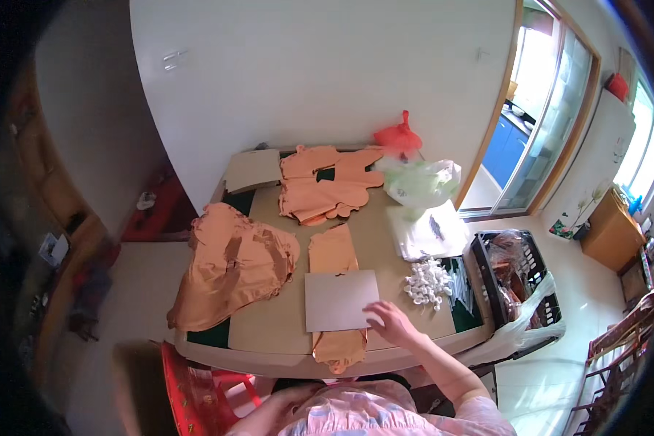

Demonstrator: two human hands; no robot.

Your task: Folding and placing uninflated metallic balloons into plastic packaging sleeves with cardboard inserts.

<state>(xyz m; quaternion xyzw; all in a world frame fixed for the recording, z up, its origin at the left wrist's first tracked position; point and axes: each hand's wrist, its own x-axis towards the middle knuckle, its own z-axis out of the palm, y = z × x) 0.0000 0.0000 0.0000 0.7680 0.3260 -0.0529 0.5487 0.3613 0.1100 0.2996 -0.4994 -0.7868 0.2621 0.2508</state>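
My right hand (391, 322) rests with fingers spread on the right edge of a grey cardboard sheet (339, 300). That sheet lies over an orange foil piece (335, 253) whose lower end hangs over the table's front edge. My left hand (269, 410) is low near my lap, below the table edge, and appears to hold nothing. A heap of small white plastic parts (427, 282) lies just right of my right hand.
A crumpled orange foil pile (232, 265) sits at the left of the table (269, 334). More orange shapes (323, 190) and a second cardboard sheet (253, 169) lie at the back, with plastic bags (421, 182). A black crate (516, 280) stands at the right.
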